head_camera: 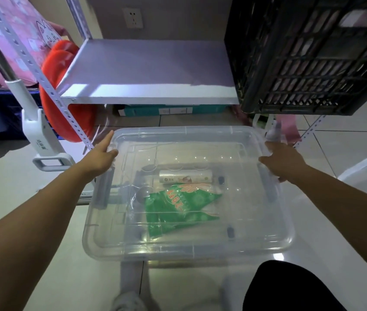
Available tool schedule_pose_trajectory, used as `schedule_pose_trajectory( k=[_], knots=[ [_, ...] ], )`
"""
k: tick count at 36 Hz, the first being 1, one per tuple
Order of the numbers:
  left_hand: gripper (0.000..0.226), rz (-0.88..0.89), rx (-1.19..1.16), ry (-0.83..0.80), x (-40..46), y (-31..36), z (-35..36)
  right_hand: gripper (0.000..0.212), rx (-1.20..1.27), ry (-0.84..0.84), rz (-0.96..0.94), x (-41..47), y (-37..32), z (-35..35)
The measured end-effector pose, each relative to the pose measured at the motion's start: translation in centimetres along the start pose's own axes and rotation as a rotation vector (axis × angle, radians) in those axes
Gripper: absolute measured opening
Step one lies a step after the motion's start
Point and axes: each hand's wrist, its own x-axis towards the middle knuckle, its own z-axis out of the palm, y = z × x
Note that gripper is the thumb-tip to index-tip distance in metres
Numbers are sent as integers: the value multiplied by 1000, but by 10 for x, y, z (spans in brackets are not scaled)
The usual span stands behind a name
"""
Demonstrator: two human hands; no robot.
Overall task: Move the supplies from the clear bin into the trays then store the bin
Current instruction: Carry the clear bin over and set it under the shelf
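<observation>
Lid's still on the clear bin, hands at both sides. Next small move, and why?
Probably release the side latches and lift the clear plastic lid. The left hand and right hand sit at the clear plastic bin's side edges, and the green printed bag and white roll remain inside under the lid.

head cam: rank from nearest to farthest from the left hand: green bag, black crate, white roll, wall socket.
From the left hand, at the clear bin's left rim:
1. white roll, inside the bin, to the hand's right
2. green bag, just below the roll
3. wall socket, top, on the wall
4. black crate, upper right on the shelf
</observation>
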Motion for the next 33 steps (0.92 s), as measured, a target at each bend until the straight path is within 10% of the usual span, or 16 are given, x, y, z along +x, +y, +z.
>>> schedule_pose_trajectory(
  k=[8, 18, 33],
  knots=[
    [73, -111, -108, -64, -4, -7, -15, 72, -529, -85, -109, -22, -37, 1],
    [108, -629, -608, -297, -30, -53, -46, 80, -295, -108, -809, -128, -157, 113],
    [93, -574, -584, -359, -36, -43, -60, 78, -326, -40, -792, -140, -175, 177]
  ],
)
